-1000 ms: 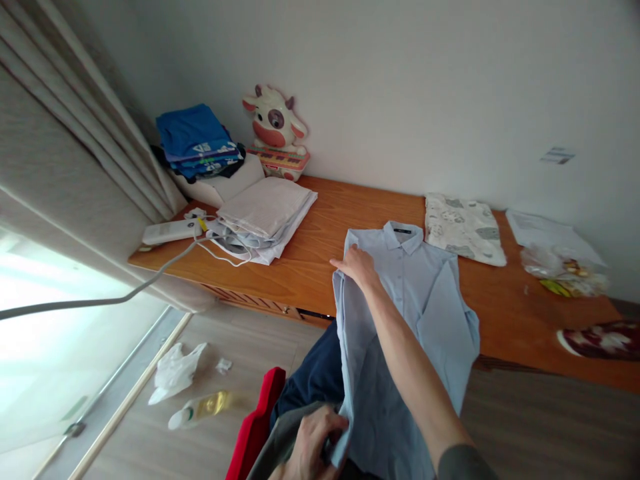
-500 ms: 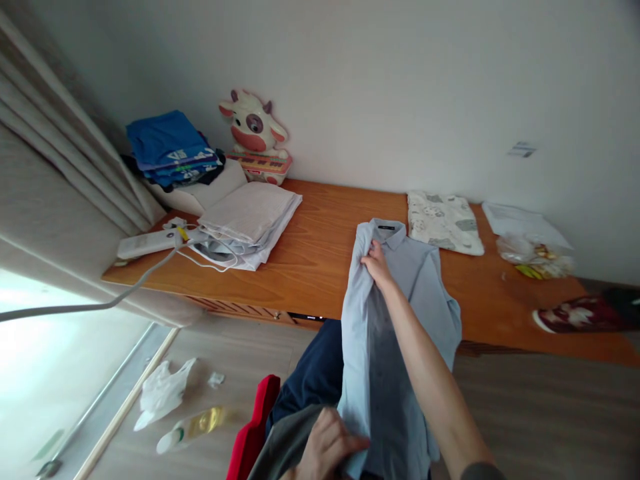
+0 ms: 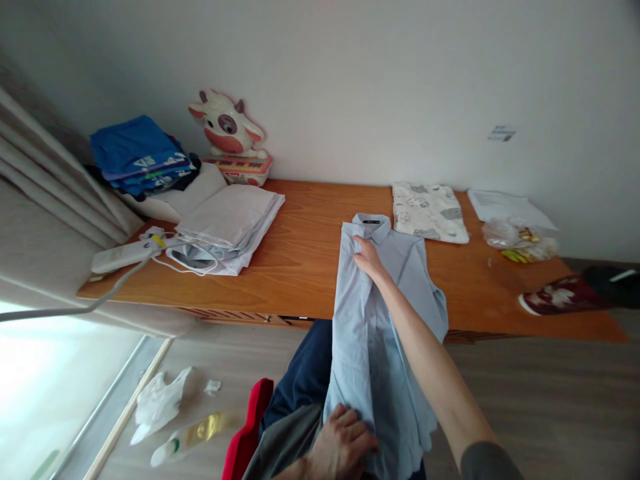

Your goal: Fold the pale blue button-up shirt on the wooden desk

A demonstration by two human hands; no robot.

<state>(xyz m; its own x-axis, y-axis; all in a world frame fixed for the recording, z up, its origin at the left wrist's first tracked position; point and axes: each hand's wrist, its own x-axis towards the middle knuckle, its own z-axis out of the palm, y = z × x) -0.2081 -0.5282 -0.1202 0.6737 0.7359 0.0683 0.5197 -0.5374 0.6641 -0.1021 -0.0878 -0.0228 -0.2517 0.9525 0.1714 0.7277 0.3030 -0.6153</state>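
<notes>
Light blue shirt (image 3: pixel 395 280) under right hand (image 3: pixel 367 257), hem beneath left hand (image 3: pixel 345 450)

An orange wooden table (image 3: pixel 310 267) bears a light blue shirt (image 3: pixel 380 280), folded white cloths (image 3: pixel 227 223) and a patterned cloth (image 3: pixel 429 212).

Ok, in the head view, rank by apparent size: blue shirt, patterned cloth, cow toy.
1. Blue shirt, though it lies nearest the camera.
2. Patterned cloth.
3. Cow toy; close to the cloth, so that order is unsure.
</notes>
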